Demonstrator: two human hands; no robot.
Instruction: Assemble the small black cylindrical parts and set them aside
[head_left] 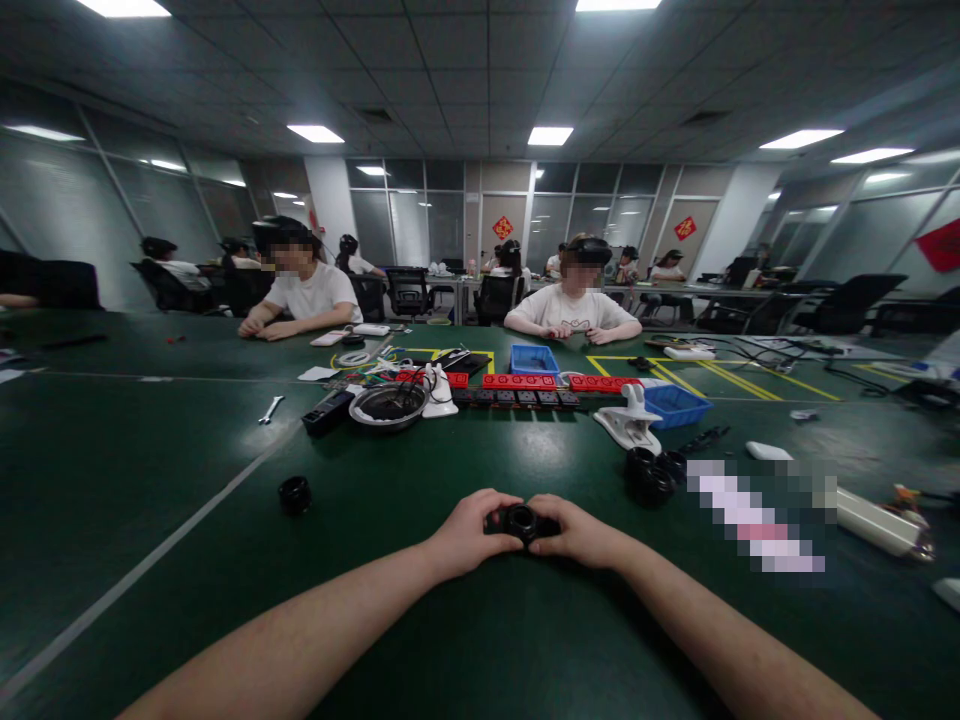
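Small black round part (520, 521), ring-like with a dark centre, sits low at mid-frame just above the green worktop (480, 640), held between both hands. Left hand (471, 533) closes its grip on the part's left side, fingers curled over the top; right hand (577, 533) closes on the right side the same way, thumbs meeting near the middle. Both forearms run in from the bottom edge and converge on it. Whether the part rests on the worktop or is lifted just clear, cannot tell. To the left, well apart, a lone black ring (295, 494) lies on the worktop. To the right and a little farther back, a cluster of similar black rings (655, 473), touching one another, with a white clamp-like piece (630, 418) just behind them. Farther back, a blue bin (677, 405), a second blue bin (534, 359), a row of red and black power strips (525, 388), and a round metal dish (388, 405) holding dark items. A small spanner (271, 408) lies off to the left. A white cylinder (881, 524) lies at far right. Across the worktop two seated people in white shirts (574, 310) (304, 295) rest their hands on it; more people sit behind.
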